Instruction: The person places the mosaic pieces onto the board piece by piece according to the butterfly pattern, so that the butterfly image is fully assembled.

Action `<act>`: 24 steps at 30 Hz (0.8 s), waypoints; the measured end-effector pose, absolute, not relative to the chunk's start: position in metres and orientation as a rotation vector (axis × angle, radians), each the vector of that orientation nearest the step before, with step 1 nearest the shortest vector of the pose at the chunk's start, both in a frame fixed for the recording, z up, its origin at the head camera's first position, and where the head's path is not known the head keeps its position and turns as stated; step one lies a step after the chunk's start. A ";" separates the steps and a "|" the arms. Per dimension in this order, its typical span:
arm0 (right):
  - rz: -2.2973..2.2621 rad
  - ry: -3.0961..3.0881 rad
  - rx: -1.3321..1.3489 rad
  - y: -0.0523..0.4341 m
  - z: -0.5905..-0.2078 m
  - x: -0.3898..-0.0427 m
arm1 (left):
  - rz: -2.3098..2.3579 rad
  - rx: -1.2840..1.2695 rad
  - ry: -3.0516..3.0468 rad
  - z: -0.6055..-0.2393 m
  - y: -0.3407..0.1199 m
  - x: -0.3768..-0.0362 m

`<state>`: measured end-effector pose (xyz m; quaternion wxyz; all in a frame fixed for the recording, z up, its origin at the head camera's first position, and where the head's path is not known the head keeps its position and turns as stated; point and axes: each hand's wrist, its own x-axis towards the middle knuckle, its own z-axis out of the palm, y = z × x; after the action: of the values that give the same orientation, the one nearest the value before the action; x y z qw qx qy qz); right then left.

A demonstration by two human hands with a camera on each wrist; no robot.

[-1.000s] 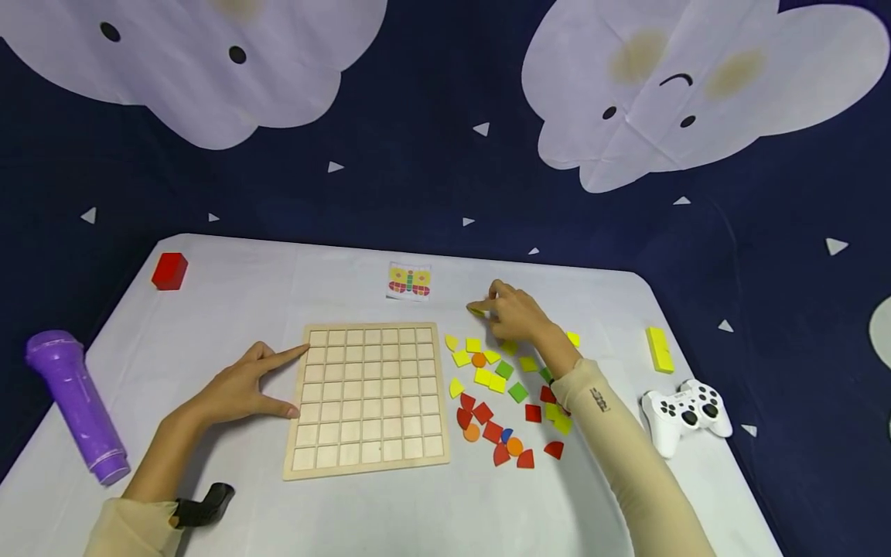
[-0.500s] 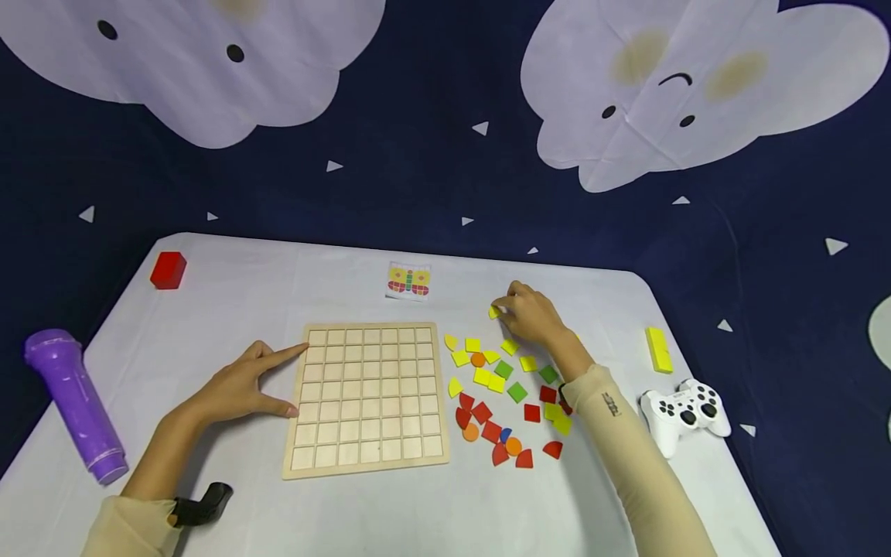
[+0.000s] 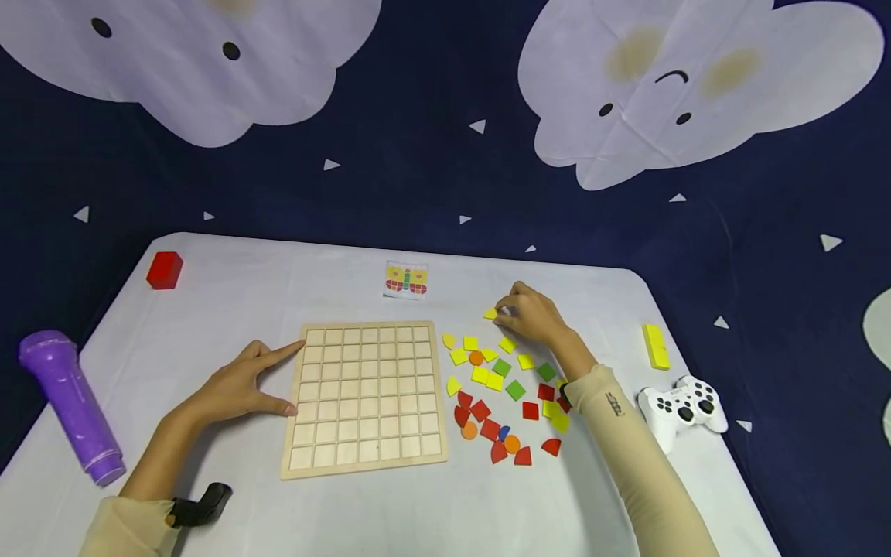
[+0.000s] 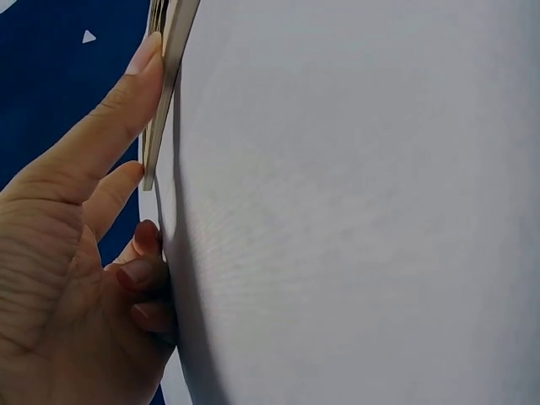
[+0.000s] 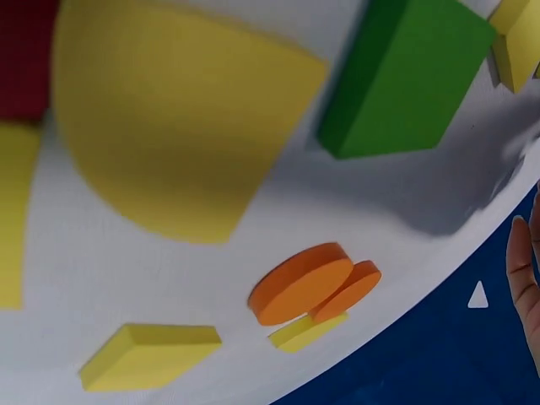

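Note:
My left hand (image 3: 230, 391) spreads its index finger and thumb against the left rim of a wooden grid board (image 3: 367, 384), whose cells hold nothing. In the left wrist view the other fingers curl beneath the board's edge (image 4: 173, 59). Beyond the loose tiles, my right hand (image 3: 534, 316) pinches a small yellow quarter-circle tile (image 3: 490, 314) between thumb and index finger, low over the white cloth. Only part of that hand's fingers (image 5: 525, 278) shows in the right wrist view, and the held tile is outside it.
Yellow, green, red and orange tiles lie scattered right of the board, among them a green square (image 3: 515, 390) and a blue half-circle (image 3: 504, 433). A butterfly pattern card (image 3: 406, 279) lies behind. Around the sides are a purple microphone-shaped toy (image 3: 73, 410), red block (image 3: 165, 270), yellow block (image 3: 656, 346) and white game controller (image 3: 682, 410).
My right hand has drawn back to the right with the yellow quarter-circle tile, which has turned in the fingertips. My left hand stays on the board's rim.

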<state>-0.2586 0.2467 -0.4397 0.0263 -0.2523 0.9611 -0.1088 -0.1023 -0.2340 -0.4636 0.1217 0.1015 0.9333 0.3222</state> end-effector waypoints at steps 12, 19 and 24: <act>-0.428 2.978 -0.723 0.241 -0.441 -0.256 | 1.006 0.311 2.676 -0.462 -0.231 -0.105; -0.505 2.989 -0.845 0.208 -0.428 -0.246 | 1.012 0.315 2.704 -0.462 -0.232 -0.102; -0.484 2.907 -1.048 0.164 -0.422 -0.230 | 1.004 0.311 2.703 -0.463 -0.232 -0.101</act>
<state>-0.2301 0.1641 -0.4221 0.0069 -0.3350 0.9294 -0.1548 -0.1007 -0.2322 -0.4626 0.1207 0.1063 0.9252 0.3436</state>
